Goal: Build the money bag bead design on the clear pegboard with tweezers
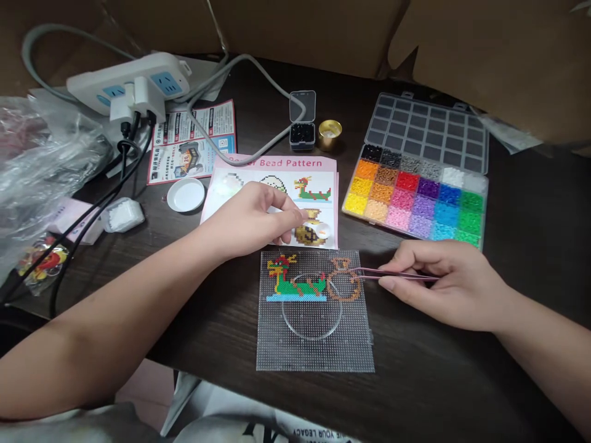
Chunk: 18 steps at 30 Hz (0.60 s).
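Note:
My left hand [265, 218] is over the pattern sheet [330, 163], thumb and index finger pinched on a small white scoop [322, 231] with a little orange in it. My right hand [438, 280] grips pink tweezers [392, 274], whose tips are at the brown bead outline on the right of the clear pegboard [314, 351]. A bead dragon boat [300, 288] in green, red and yellow, with a light blue base, lies on the board's upper left. Whether the tweezers hold a bead, I cannot tell.
An open bead box [415, 191] stands at the right. Behind the sheet are a small box of black beads [302, 135] and a gold cup [330, 134]. A power strip [129, 83], cables, a white lid [185, 195] and plastic bags are at the left.

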Available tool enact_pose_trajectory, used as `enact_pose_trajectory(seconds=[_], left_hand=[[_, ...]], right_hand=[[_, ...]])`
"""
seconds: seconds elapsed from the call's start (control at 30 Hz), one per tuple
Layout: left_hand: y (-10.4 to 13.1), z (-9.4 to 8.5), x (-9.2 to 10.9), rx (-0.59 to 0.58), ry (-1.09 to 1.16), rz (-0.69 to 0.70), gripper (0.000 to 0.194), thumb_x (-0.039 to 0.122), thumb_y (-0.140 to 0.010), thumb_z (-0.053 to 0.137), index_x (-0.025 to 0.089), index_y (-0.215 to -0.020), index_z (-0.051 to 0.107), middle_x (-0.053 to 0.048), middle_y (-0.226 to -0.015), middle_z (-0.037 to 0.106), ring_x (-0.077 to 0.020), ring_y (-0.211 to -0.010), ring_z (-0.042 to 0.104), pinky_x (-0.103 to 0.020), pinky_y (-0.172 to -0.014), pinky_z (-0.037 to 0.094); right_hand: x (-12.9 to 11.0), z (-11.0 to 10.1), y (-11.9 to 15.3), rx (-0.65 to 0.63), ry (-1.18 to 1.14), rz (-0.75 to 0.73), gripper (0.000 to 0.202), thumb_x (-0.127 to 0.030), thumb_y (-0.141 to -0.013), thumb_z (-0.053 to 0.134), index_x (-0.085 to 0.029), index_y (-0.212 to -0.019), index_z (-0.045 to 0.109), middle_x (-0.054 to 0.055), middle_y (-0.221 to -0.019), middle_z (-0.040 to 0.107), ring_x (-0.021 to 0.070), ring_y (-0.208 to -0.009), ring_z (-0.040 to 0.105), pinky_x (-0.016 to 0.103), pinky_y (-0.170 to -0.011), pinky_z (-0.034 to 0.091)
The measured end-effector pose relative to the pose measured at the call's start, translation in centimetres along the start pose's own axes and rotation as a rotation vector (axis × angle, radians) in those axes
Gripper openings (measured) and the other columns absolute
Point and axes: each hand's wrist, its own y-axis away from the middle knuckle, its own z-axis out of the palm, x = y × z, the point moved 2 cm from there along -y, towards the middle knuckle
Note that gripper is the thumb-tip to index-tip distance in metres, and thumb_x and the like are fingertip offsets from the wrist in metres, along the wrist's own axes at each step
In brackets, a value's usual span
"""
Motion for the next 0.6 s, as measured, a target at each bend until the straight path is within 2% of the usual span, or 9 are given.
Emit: enact_pose_trajectory(seconds=[0.2,0.33,0.5,0.6], left_hand=[[0.0,0.1,-0.1,0.005,-0.019,0.011,0.032,0.045,-0.078,0.066,0.018,-0.060,0.061,-0.002,-0.058,0.064,-0.0111,-0.053,0.052,-0.028,-0.056,0.040],[-0.1,0.1,-0.2,-0.020,-0.020,0.012,0.033,0.047,-0.080,0.065,0.019,-0.062,0.062,-0.001,-0.059,0.064,-0.0116,-0.054,0.054,-0.028,-0.057,0.041],[0.1,0.1,-0.2,-0.022,-0.072,0.002,0.031,0.042,-0.082,0.062,0.020,-0.062,0.067,0.000,-0.060,0.066,-0.0105,-0.055,0.054,-0.027,-0.058,0.041],[0.2,0.2,-0.1,-0.014,-0.076,-0.049,0.031,0.045,-0.082,0.060,0.021,-0.063,0.068,0.000,-0.057,0.065,-0.0111,-0.049,0.051,-0.028,-0.051,0.038]], right_hand=[[0.0,0.0,0.0,-0.002,-0.008,-0.004,0.007,-0.025,-0.082,0.069,-0.019,-0.081,0.065,-0.002,-0.054,0.061,0.0082,-0.041,0.051,0.018,-0.036,0.039],[0.1,0.0,0.1,0.034,0.041,-0.071,0.004,-0.023,-0.083,0.068,-0.021,-0.082,0.064,-0.001,-0.056,0.063,0.0094,-0.042,0.053,0.019,-0.035,0.040],[-0.7,0.8,0.7,0.344,0.192,-0.144,0.007,-0.020,-0.081,0.070,-0.025,-0.084,0.066,0.001,-0.065,0.068,0.0140,-0.048,0.058,0.026,-0.035,0.039],[-1.1,1.6,0.4,0.456,0.253,-0.134,0.011,-0.022,-0.079,0.073,-0.027,-0.087,0.068,0.002,-0.069,0.070,0.0164,-0.051,0.060,0.029,-0.036,0.040]])
